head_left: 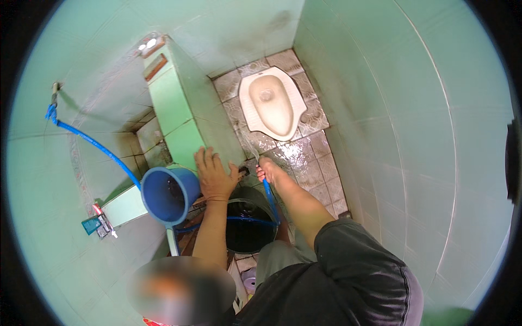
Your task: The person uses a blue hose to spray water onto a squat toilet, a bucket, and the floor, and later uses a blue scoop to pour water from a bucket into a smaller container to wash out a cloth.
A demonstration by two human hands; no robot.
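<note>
Dark cotton T-shirt (304,288) bulges up closest, short sleeve seamed at the hem. Right hand (268,170) fisted, fingers wrapped tight on the end of a blue hose (268,195); water jets from it onto floor tiles (314,165) just short of the squat toilet (279,117). Left hand (215,179) empty, fingers spread wide, palm down by the green ledge (186,142); contact can't be told. Step looks like rinsing the floor; next move probably calls for a firm grip and a wrist turn to swing the jet across unwetted tile. Hose is smooth, flexible plastic, looping from the wall tap (54,95) and across a round black tub (232,214). Blue plastic dipper (191,185), tapered cup with straight handle, beside left hand. Toilet: cream glazed ceramic, ribbed footrests. Floor: patterned squares, wet glare. Walls (375,119): glossy mint tile, grimy low down.
</note>
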